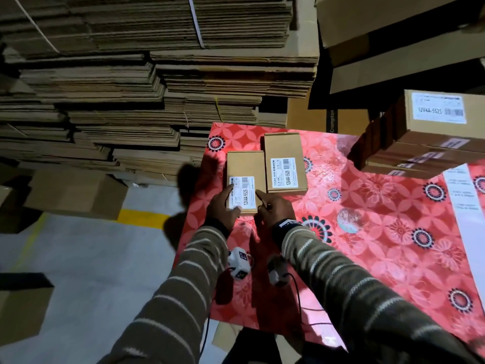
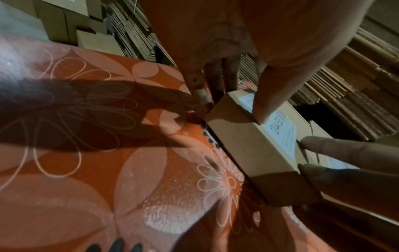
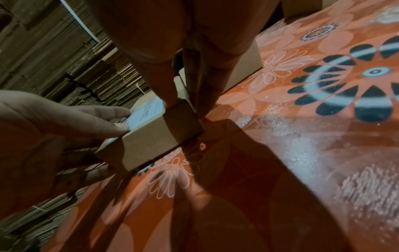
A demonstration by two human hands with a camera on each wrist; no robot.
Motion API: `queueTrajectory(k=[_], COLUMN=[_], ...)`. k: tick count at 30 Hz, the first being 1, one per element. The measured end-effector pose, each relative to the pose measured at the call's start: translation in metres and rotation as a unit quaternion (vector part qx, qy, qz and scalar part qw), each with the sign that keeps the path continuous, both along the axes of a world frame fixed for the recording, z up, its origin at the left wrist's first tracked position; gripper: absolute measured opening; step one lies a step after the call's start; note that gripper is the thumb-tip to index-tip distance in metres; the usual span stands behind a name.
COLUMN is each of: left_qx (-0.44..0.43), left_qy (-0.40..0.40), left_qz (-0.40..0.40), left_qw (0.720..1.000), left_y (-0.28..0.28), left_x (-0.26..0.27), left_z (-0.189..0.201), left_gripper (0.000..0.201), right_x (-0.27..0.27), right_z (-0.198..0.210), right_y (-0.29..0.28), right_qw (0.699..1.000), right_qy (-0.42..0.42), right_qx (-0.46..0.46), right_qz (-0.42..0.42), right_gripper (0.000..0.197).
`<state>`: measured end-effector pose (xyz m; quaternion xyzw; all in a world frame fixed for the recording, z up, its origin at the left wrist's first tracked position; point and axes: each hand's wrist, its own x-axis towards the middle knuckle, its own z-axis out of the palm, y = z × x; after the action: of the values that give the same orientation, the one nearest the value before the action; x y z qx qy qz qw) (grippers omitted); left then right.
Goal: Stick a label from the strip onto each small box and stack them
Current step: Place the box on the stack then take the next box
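both hands on near box (image 1: 245, 164) on red table (image 1: 367, 232): left hand (image 1: 223, 206) fingers straight pressing label (image 1: 242, 191), right hand (image 1: 275, 208) pinching box's right edge.

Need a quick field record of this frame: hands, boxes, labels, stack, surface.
left hand: forefinger and thumb pressing the white label on the near small box
right hand: forefinger at the label's right edge, other fingers curled at the box's near right corner
second small box: labelled, flat beside the first, further back and to the right
stack of labelled boxes: far right of the table
label strip: white, right edge
surface: red floral tablecloth
backdrop: flattened cardboard piles
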<state>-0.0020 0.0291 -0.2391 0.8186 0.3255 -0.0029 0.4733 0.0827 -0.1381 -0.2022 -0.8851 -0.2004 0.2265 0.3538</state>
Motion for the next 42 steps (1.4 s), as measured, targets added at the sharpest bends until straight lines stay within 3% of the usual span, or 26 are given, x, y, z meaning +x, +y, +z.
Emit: queueTrajectory(k=[8, 17, 24, 29, 34, 42], left_qx=[0.057, 0.071, 0.010, 0.009, 0.017, 0.049], left_qy=[-0.090, -0.130, -0.085, -0.057, -0.015, 0.006], left_qz=[0.021, -0.029, -0.116, -0.173, -0.189, -0.199], left_qw=[0.994, 0.989, 0.990, 0.983, 0.982, 0.979], left_y=[-0.028, -0.148, -0.277, -0.345, -0.379, -0.383], left_x=[-0.022, -0.014, 0.011, 0.014, 0.006, 0.004], left_z=[0.035, 0.068, 0.048, 0.035, 0.018, 0.018], left_gripper=[0.071, 0.071, 0.072, 0.071, 0.070, 0.070], right_x=[-0.015, -0.015, -0.019, -0.027, -0.037, -0.040], right_z=[0.016, 0.045, 0.040, 0.026, 0.013, 0.009], right_y=[-0.032, -0.160, -0.302, -0.372, -0.406, -0.412], right_qw=[0.996, 0.992, 0.993, 0.993, 0.992, 0.993], right_qy=[-0.046, -0.085, -0.071, -0.033, 0.005, 0.008], right_qx=[0.073, 0.089, 0.030, -0.009, -0.012, 0.002], right_qz=[0.003, -0.019, -0.085, -0.116, -0.127, -0.121], right_gripper=[0.053, 0.054, 0.053, 0.052, 0.054, 0.057])
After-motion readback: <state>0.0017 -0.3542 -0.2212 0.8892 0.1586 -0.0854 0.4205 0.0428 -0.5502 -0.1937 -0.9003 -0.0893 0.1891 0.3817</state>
